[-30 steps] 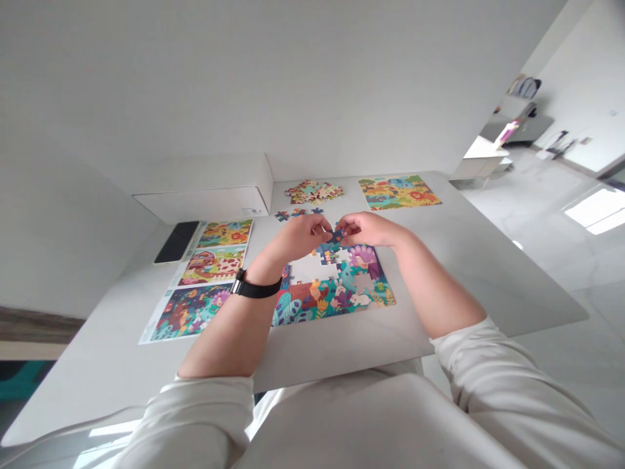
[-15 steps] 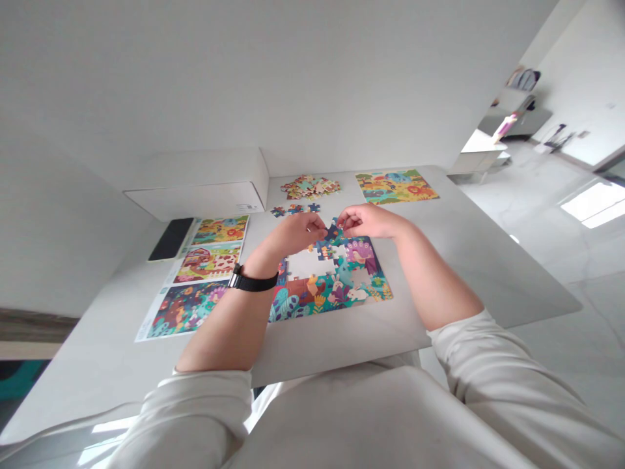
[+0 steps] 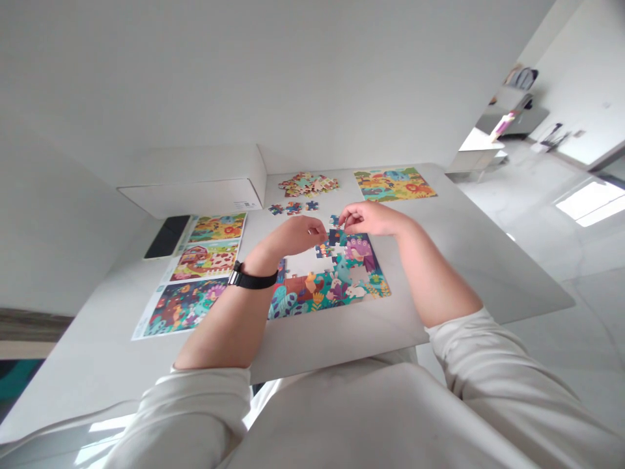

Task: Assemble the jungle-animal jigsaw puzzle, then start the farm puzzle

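Your dark piece (image 3: 334,237) sits squarer than earlier, between your left hand (image 3: 295,234) and right hand (image 3: 370,217) at the puzzle's (image 3: 312,286) far side. Fingers bunch on each hand; I can't tell whether they grip. Align its tabs, then press level with 1 fingertip.

A smooth table (image 3: 469,260) with a faint sheen holds a printed-card jigsaw (image 3: 317,296) near its front edge, a paper sheet (image 3: 195,303) and smooth-faced phone (image 3: 167,236) toward the left edge, and a matt cardboard box (image 3: 195,195) along the far edge. Sleeves (image 3: 205,397) are matt cloth.
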`<control>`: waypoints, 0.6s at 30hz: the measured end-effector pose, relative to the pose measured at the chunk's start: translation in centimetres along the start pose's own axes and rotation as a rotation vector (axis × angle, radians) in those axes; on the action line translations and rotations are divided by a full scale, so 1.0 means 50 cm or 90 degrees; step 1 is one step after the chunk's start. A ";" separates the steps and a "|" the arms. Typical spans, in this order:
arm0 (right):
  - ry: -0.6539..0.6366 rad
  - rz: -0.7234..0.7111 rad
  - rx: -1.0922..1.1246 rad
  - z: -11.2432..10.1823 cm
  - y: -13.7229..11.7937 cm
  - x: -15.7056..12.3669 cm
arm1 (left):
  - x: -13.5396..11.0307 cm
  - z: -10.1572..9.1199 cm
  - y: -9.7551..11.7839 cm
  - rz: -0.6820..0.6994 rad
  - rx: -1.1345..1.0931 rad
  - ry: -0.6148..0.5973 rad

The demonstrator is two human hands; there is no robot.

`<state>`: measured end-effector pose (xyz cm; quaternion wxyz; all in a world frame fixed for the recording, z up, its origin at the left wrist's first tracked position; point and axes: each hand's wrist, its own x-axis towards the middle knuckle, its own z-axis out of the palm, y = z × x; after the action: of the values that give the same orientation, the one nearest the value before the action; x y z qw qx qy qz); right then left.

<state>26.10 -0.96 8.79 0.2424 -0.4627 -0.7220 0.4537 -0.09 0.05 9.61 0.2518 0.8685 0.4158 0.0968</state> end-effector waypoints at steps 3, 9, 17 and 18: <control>-0.002 -0.008 0.006 -0.001 0.000 0.001 | -0.001 -0.004 -0.004 0.009 -0.005 0.002; 0.000 -0.011 -0.006 0.000 0.006 0.003 | -0.001 -0.004 -0.006 0.007 -0.002 0.005; -0.004 -0.002 -0.016 0.002 0.007 0.006 | 0.000 -0.004 -0.004 -0.001 -0.001 0.005; -0.005 -0.002 -0.019 0.003 0.007 0.006 | 0.001 -0.003 -0.004 0.001 0.002 -0.001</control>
<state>26.02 -0.71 8.38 0.2332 -0.4637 -0.7303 0.4441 -0.26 0.24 9.65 0.2509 0.8693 0.4151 0.0956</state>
